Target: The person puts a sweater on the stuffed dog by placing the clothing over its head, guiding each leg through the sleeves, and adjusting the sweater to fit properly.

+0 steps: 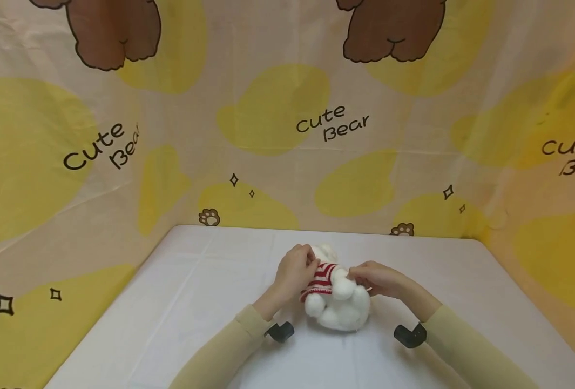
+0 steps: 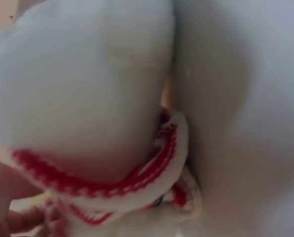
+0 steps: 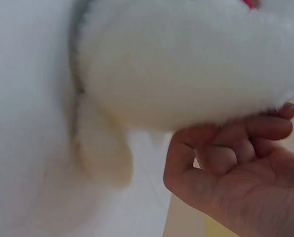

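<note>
1. Plush toy (image 1: 338, 302): white, fluffy pile, rounded lumpy limbs; wears a knitted red-and-white striped sweater (image 1: 320, 278) with a ribbed hem. Wrist views show the soft nap close up, blurred.
2. Position: lies on the white table (image 1: 185, 302), near the middle of it, between both hands.
3. Left hand (image 1: 294, 270): fingers curled onto the sweater at the toy's upper left side, pinching the knit.
4. Right hand (image 1: 379, 280): fingers bent against the toy's right side, gripping the plush; right wrist view shows curled fingers (image 3: 245, 131) under the white fur.
5. Table surface: smooth white sheet with faint creases; bare room to left, right and front of the toy.
6. Edges: far table edge meets a draped cloth backdrop (image 1: 277, 119), cream with yellow blobs, brown bears, "Cute Bear" lettering.
7. Sleeves (image 1: 229, 346): pale yellow-beige, matte fabric.
</note>
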A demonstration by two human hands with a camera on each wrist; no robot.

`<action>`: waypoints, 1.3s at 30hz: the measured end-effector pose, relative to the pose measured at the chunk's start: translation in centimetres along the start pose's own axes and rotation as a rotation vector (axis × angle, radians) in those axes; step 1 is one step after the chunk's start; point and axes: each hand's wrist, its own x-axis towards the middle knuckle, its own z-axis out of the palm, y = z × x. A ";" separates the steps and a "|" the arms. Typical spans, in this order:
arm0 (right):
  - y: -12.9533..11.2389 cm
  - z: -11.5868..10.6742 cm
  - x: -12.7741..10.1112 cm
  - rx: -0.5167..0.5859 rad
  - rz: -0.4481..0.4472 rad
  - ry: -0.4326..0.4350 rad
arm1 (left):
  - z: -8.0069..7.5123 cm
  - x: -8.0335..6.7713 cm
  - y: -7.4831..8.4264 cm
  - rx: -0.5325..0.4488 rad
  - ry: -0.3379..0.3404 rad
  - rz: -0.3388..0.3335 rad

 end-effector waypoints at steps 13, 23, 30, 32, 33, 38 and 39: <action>-1.5 0.2 0.3 -0.150 -0.038 0.181 | -0.7 -1.4 -3.5 -0.422 -0.472 -0.283; -2.4 0.7 0.6 -0.168 0.030 0.179 | 0.4 -1.6 -2.8 -0.677 -0.446 -0.398; -0.9 -1.6 0.4 0.032 0.011 0.054 | 0.3 -0.6 -1.1 -0.660 -0.268 -0.446; -0.1 -2.3 0.3 0.080 0.002 0.017 | 0.1 -0.3 -0.6 -0.683 -0.225 -0.447; 0.3 -2.6 0.3 0.105 -0.004 -0.010 | 0.1 -0.1 -0.3 -0.700 -0.205 -0.446; 2.3 -3.2 0.2 0.193 -0.028 -0.129 | -0.2 1.0 0.8 -0.744 -0.158 -0.384; 2.7 -3.1 0.2 0.200 -0.029 -0.145 | -0.2 1.1 1.0 -0.737 -0.161 -0.366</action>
